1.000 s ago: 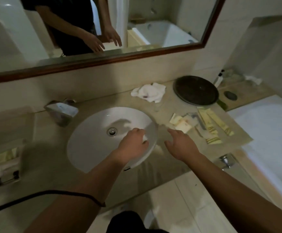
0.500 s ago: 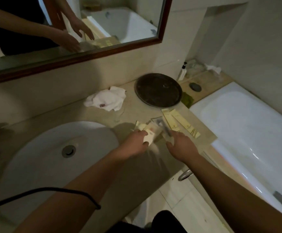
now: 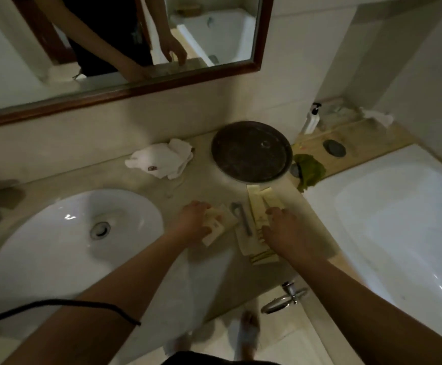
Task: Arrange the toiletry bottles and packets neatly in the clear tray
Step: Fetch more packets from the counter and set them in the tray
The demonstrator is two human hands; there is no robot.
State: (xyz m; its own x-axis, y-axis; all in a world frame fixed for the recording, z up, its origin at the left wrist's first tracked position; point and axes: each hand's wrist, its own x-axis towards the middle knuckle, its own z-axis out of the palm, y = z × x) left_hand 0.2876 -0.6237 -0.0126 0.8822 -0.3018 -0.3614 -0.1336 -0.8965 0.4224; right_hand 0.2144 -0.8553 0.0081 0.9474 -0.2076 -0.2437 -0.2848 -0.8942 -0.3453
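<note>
Both hands have travelled away from the sink (image 3: 64,233) since a second ago and now rest on the pale toiletry packets lying on the counter (image 3: 140,180). The person's left hand (image 3: 194,222) has its fingers curled down over a small cream packet (image 3: 215,227), holding it against the counter; the packet sticks out past the fingertips on the side facing the other hand. The right hand (image 3: 285,233) lies flat with fingers loosely spread on the long yellow packets (image 3: 258,206), which run out beyond the fingertips toward a round dark tray (image 3: 251,151). Between the two hands lies a wrapped slim grey item (image 3: 242,219), touched by neither. A crumpled white cloth (image 3: 161,162) sits well beyond the left fingertips. Whether a clear tray lies under the packets cannot be told.
</note>
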